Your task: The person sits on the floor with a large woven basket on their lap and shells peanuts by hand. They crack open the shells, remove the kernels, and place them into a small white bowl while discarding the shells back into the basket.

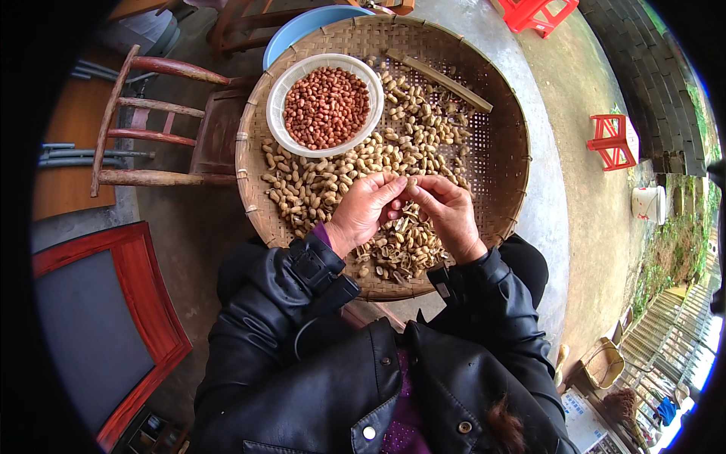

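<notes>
My left hand (366, 207) and my right hand (448, 210) meet over a round woven bamboo tray (502, 164). Between their thumbs and fingertips they pinch one peanut in its shell (410, 183). Unshelled peanuts (363, 164) spread across the tray beneath and beyond my hands. Split empty shells (391, 262) lie among peanuts at the near side. A white plastic basket (274, 108) of shelled red-skinned peanut kernels (326, 108) sits at the tray's far left. Along the far right lies a split bamboo strip (442, 79).
Left of the tray stands a wooden chair (170, 133), near a red-framed panel (142, 284). A blue basin (309, 28) shows behind the tray's far rim. Red plastic stools (615, 142) and a white bucket (648, 205) stand off to the right.
</notes>
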`<state>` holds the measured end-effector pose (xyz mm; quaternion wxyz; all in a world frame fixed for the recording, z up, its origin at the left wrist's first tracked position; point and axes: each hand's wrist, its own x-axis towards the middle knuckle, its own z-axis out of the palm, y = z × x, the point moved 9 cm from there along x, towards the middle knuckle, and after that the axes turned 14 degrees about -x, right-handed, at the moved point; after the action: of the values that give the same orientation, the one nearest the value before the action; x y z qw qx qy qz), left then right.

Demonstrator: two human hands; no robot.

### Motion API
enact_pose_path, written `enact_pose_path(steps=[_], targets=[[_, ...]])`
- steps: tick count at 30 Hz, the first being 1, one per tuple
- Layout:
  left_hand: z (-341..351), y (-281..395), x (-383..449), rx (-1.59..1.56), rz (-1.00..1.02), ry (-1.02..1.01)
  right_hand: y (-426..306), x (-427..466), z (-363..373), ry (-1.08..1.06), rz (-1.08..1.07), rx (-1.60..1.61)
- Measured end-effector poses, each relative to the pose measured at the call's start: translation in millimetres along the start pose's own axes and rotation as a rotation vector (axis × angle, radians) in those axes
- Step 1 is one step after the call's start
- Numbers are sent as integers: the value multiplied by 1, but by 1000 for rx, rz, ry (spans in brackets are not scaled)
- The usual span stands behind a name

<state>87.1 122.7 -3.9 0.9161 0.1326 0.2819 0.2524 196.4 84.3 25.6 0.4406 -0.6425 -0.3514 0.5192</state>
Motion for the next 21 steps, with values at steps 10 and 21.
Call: enact_pose_path(steps=[10, 21], targets=[[-2, -5, -1, 26, -15, 30, -3, -2, 1, 20, -50, 31], [19, -7, -13, 265, 53, -59, 0, -4, 5, 8, -21, 170]])
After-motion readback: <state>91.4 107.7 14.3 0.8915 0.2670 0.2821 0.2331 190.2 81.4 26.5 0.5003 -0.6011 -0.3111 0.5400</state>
